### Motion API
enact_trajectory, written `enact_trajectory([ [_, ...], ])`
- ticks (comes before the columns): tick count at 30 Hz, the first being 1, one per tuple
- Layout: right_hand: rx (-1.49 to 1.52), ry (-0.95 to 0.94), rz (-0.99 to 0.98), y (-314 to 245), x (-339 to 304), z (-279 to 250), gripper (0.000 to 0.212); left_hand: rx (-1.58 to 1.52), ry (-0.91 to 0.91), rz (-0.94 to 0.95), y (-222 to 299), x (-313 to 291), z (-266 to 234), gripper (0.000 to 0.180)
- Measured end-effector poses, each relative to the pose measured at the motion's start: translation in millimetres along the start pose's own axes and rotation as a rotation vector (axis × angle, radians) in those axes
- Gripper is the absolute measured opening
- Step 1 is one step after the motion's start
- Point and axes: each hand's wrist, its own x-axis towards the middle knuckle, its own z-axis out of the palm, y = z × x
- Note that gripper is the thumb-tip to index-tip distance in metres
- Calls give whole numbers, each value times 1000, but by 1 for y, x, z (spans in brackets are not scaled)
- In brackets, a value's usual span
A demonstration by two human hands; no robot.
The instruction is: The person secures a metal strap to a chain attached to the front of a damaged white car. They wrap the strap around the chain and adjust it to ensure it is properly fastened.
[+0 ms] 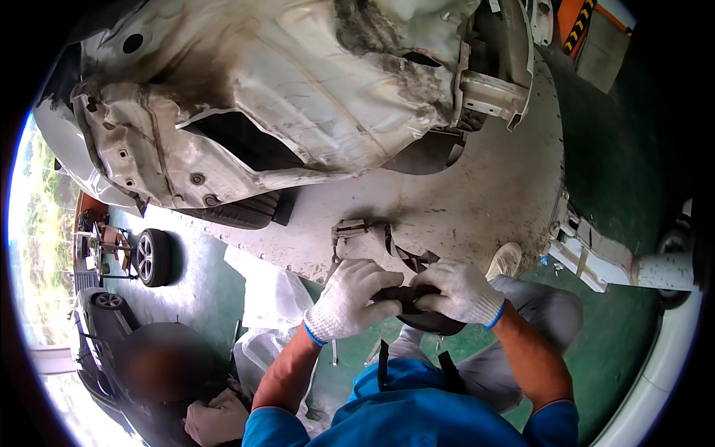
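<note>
Both hands wear white knit gloves with blue cuffs and are held close together in front of my body. My left hand (351,299) has its fingers and thumb closed on the left end of a dark, curved, rounded object (432,320). Opposite it, my right hand (460,290) grips the same object from the top right. The gloves cover part of it, so its exact kind cannot be made out. Just beyond the hands, a greyish-brown angular piece (354,229) and a dark twisted strip (410,257) lie at the edge of a pale metal platform (491,194).
A dirty, stripped car body (298,89) fills the far side, over the platform. A wheel (153,257) stands at left. Clear plastic sheeting (272,298) lies left of me. Another person (167,365) is at lower left by a dark car. A white metal arm (596,257) juts out at right.
</note>
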Motion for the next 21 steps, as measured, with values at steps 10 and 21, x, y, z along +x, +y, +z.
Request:
enact_trajectory([
  [10,-112,2,-108,-1,-5,14,19,-134,20,-37,-2,3,28,22],
  [21,-126,82,-179,1,10,4,19,-533,-231,-404,-12,0,-17,51],
])
